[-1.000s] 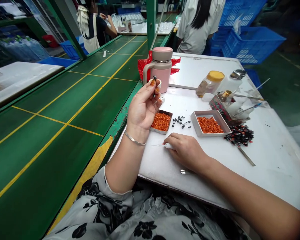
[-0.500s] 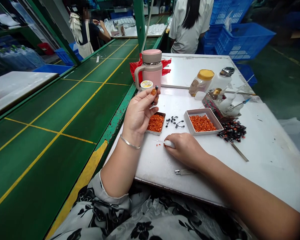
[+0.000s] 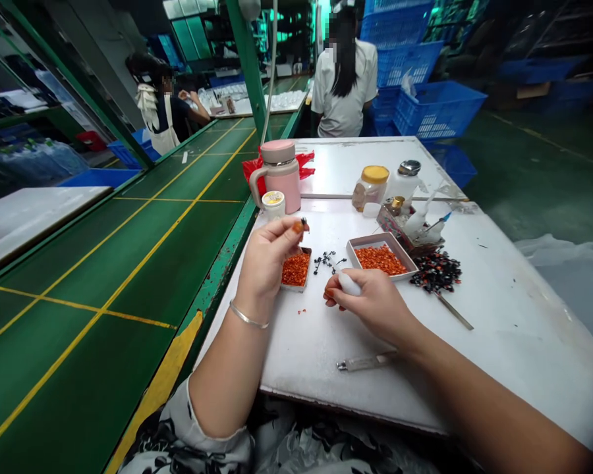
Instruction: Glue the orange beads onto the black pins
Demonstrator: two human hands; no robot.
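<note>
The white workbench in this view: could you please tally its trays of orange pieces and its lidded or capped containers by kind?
Small metal tray: 1
White-rimmed tray: 1
Pink flask: 1
Yellow-lidded jar: 1
Small white pot: 1
Metal-capped white bottle: 1
Gold-capped small bottle: 1
Total: 7

A white worktop (image 3: 514, 329) strewn with small parts

A pale rectangular tray (image 3: 375, 236) and a small metal tray (image 3: 292, 289) hold orange-red bits; black wiry sprigs (image 3: 329, 261) lie between them, and a black-and-red heap (image 3: 435, 272) sits beside a slim metal tool (image 3: 453, 311).
</note>
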